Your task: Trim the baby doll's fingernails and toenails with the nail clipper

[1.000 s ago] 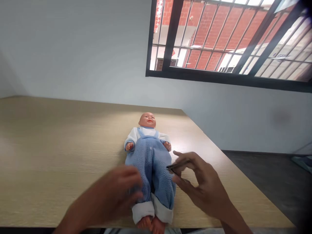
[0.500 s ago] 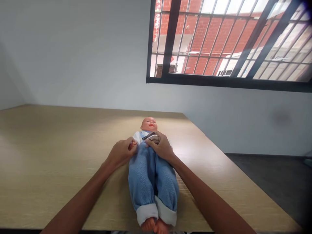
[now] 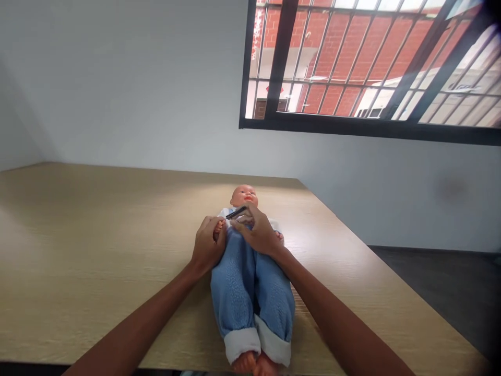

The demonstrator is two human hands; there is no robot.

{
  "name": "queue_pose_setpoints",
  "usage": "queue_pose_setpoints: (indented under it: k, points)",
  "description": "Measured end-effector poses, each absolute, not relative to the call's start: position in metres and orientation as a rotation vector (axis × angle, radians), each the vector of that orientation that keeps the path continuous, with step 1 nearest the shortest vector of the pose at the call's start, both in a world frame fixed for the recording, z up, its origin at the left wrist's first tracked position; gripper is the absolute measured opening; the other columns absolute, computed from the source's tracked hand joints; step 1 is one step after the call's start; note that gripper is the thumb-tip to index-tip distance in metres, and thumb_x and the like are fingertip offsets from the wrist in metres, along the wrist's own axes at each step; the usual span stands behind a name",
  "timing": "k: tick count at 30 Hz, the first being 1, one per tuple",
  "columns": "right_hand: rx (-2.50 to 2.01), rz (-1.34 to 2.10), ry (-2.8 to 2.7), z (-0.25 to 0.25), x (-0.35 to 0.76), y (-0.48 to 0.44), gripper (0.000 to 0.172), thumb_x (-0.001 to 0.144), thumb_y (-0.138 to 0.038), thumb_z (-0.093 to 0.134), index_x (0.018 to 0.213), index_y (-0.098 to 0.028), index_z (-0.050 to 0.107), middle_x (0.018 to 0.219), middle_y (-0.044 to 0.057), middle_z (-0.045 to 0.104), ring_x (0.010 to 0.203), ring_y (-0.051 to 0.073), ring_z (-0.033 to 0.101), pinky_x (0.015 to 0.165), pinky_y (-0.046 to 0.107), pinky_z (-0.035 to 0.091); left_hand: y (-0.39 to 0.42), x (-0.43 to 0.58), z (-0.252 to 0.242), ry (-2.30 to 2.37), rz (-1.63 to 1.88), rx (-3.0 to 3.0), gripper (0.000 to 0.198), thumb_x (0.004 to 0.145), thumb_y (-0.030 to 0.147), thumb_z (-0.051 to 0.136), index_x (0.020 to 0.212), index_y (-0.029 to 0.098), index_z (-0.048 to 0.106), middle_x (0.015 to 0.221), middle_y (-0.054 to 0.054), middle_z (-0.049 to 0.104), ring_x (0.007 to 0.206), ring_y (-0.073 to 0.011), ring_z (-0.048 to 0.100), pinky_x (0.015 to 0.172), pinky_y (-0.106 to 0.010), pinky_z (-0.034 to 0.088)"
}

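Where a second ago both hands hung over the doll's legs, they are now gathered at its chest, and since half a second ago they have drawn closer together. The doll [image 3: 250, 292] lies on its back along the near right part of the table [image 3: 97, 250], its bare feet at the near edge. Its blue trousers with white cuffs run away from the camera. Both forearms reach in from below, one on each side of the legs.

The left hand [image 3: 209, 245] has its fingers curled closed around the doll's small hand [image 3: 219, 227] and has raised it a little toward the right hand. The right hand [image 3: 256, 235] rests on the doll's chest, thumb and fingers pinched on a thin dark tool [image 3: 236, 212] that slants just above the doll's small hand. Whether the two touch cannot be told. The hands cover most of the doll's white top and its near arm.

Beyond them the doll's head points to the far edge, so its long axis runs near to far, tilted slightly left. Past the table are a grey wall [image 3: 136, 94], a dark floor [image 3: 438, 292] at the right, and a barred window [image 3: 371, 62] showing red brick.
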State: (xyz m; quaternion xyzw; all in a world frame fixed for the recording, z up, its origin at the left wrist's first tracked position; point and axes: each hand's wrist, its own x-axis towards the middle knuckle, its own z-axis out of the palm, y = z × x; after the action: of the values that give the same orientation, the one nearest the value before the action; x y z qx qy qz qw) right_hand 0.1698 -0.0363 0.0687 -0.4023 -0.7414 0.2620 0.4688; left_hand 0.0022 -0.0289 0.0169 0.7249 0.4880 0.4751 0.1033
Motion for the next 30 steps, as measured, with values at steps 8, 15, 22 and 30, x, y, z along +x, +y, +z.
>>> queue_pose_setpoints:
  k: [8,15,22,30]
  points:
    - [-0.952,0.467,-2.010,0.066,0.171,-0.042,0.016,0.090,-0.027,0.067,0.102,-0.023,0.057,0.097,0.002,0.074,0.091,0.018,0.071,0.082,0.030,0.054,-0.027,0.006,0.004,1.279,1.542,2.013,0.024,0.099,0.029,0.045,0.106,0.017,0.064,0.103,-0.008,0.070,0.092,-0.0197,0.066,0.084,-0.031,0.052]
    - [-0.971,0.304,-2.130,0.060,0.174,-0.034,0.021,0.084,-0.026,0.074,0.100,-0.025,0.061,0.088,0.000,0.074,0.086,0.019,0.072,0.078,0.031,0.052,-0.021,0.006,-0.003,1.199,1.573,1.969,0.019,0.100,0.028,0.052,0.108,0.016,0.065,0.101,-0.006,0.070,0.088,-0.0172,0.066,0.084,-0.034,0.055]
    - [-0.980,0.225,-2.157,0.062,0.173,-0.035,0.017,0.087,-0.026,0.072,0.101,-0.025,0.061,0.087,0.001,0.075,0.084,0.020,0.074,0.075,0.030,0.053,-0.018,0.005,-0.002,1.144,1.598,1.999,0.024,0.099,0.035,0.058,0.110,0.014,0.065,0.106,-0.007,0.068,0.092,-0.0175,0.067,0.084,-0.037,0.058]
    - [-0.987,0.224,-2.203,0.066,0.173,-0.038,0.010,0.093,-0.032,0.066,0.099,-0.024,0.063,0.091,0.003,0.076,0.085,0.019,0.074,0.076,0.031,0.055,-0.015,0.004,-0.011,1.121,1.608,2.012,0.028,0.099,0.034,0.059,0.119,0.015,0.062,0.117,-0.009,0.065,0.100,-0.0197,0.066,0.087,-0.040,0.058]
